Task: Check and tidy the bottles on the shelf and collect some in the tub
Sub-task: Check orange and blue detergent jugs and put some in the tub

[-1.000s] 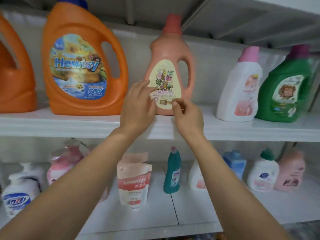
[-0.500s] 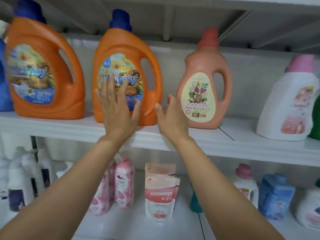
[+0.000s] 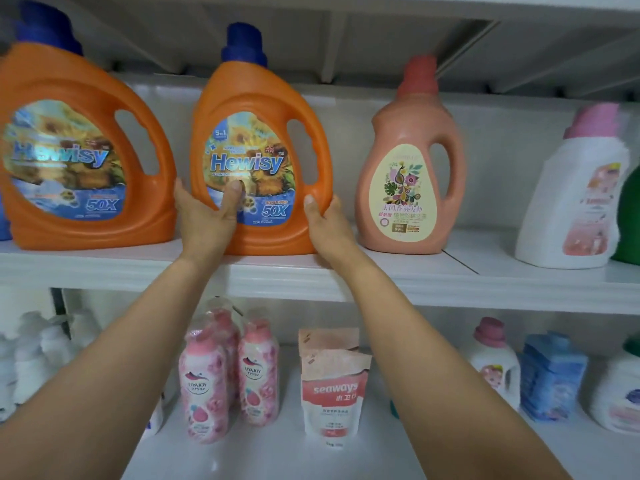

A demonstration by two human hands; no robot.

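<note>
Upper shelf [image 3: 433,282], white and smooth. The left jug [image 3: 86,98] is at its left end, with a narrow gap to the mid jug [image 3: 256,95]. Left hand [image 3: 207,223] fills that gap and grips the mid jug's lower left, thumb on the glossy label. Right hand [image 3: 329,230] clamps its lower right corner. Mid jug stands near the front edge — hard orange plastic, blue cap. Open room, then salmon bottle [image 3: 408,133], more room, white bottle [image 3: 575,209] near the right end. Lower shelf [image 3: 277,455] — pouches [image 3: 332,393].
</note>
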